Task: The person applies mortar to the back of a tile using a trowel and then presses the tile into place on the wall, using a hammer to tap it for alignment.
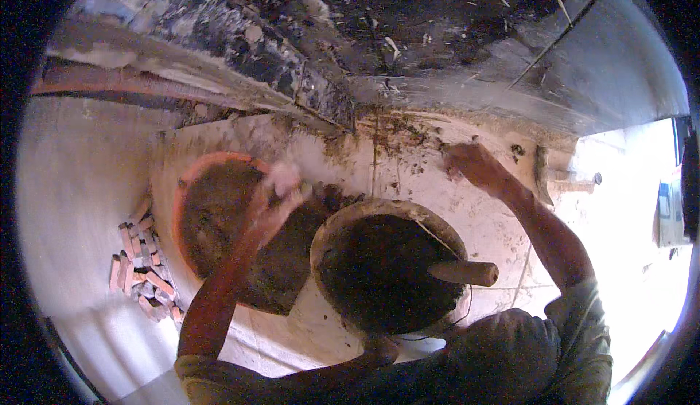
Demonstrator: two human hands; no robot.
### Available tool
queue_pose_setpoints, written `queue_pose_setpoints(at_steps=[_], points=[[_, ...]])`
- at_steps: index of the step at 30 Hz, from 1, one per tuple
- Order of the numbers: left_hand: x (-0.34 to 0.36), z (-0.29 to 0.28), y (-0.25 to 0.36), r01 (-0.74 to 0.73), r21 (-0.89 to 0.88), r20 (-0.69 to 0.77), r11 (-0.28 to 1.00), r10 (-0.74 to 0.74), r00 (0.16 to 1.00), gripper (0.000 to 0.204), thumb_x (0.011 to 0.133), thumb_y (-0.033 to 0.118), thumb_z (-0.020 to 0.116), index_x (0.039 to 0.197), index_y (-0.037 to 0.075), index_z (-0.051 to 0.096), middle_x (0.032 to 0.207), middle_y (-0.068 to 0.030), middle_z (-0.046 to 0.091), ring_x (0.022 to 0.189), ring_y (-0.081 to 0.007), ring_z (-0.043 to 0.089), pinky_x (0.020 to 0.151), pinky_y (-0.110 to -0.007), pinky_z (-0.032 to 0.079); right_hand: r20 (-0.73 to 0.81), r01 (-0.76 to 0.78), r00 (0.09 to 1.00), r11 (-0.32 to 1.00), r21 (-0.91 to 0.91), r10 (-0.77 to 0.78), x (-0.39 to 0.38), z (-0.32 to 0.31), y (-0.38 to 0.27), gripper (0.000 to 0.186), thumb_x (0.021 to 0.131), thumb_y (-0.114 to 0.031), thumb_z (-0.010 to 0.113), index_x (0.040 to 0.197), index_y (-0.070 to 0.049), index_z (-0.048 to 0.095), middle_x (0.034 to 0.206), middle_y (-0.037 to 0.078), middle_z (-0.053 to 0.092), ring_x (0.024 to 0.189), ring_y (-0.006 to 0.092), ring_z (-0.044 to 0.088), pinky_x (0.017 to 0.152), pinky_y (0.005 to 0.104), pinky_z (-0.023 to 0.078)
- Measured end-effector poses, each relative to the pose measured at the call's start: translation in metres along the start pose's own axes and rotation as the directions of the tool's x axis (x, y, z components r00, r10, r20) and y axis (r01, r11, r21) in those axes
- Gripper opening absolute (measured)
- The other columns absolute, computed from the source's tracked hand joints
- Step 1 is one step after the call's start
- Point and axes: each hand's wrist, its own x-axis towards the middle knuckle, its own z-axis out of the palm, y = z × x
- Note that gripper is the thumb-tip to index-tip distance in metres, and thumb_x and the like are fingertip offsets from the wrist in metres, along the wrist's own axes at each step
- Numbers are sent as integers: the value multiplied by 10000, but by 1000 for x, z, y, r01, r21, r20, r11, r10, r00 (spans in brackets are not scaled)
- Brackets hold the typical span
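My left hand [284, 183] is over the inner side of an orange-rimmed tub [182, 208], which holds dark, earthy material [219, 215]. Motion smears its fingers, so I cannot make out whether anything is in them. My right hand [470, 166] is stretched forward above the dirt-spattered pale surface [481, 223], its fingers bent downward and loosely apart, with nothing visible in them. Between my arms stands a round bucket [332, 223] of dark material. A tool with a thick wooden handle [470, 272] lies in it, the handle sticking out over the right rim.
Broken red bricks [142, 274] are heaped left of the tub. A soot-dark, splashed wall [452, 26] rises ahead, with a rough ledge [168, 77] at its left. Dark crumbs [412, 131] litter its foot. Bright light comes from an opening [627, 208] on the right.
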Motion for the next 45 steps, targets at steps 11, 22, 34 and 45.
queue_pose_setpoints(at_steps=[11,22,34,45], points=[[-84,47,10,293,335,47,895,-327,944,247,837,273,658,931,53,597,826,-16,532,835,-110,470,766,-279,401,110,-479,863,727,492,493,-125,52,-52,465,886,-323,586,1184,31,538,992,103,645,795,176,630,630,292,514],[-139,21,-43,385,-160,41,909,-383,923,193,862,259,640,839,69,615,778,4,567,715,-115,526,624,-279,443,-9,-439,885,840,319,466,-133,81,-78,261,913,-199,571,1099,-17,565,1061,95,624,868,149,619,745,314,514],[-215,-69,-53,385,-133,-285,913,-408,868,156,847,199,653,862,59,586,820,-13,554,760,-106,503,659,-299,444,157,-420,894,661,622,420,-107,89,-55,469,819,-300,651,1142,24,552,939,128,640,743,221,658,596,318,530],[-270,-146,-27,322,203,-455,925,-201,867,239,836,266,660,688,142,520,622,55,486,529,-51,437,453,-224,341,34,-365,913,778,511,406,-100,87,-64,348,903,-248,561,1085,48,570,906,123,638,688,210,657,554,316,546]])
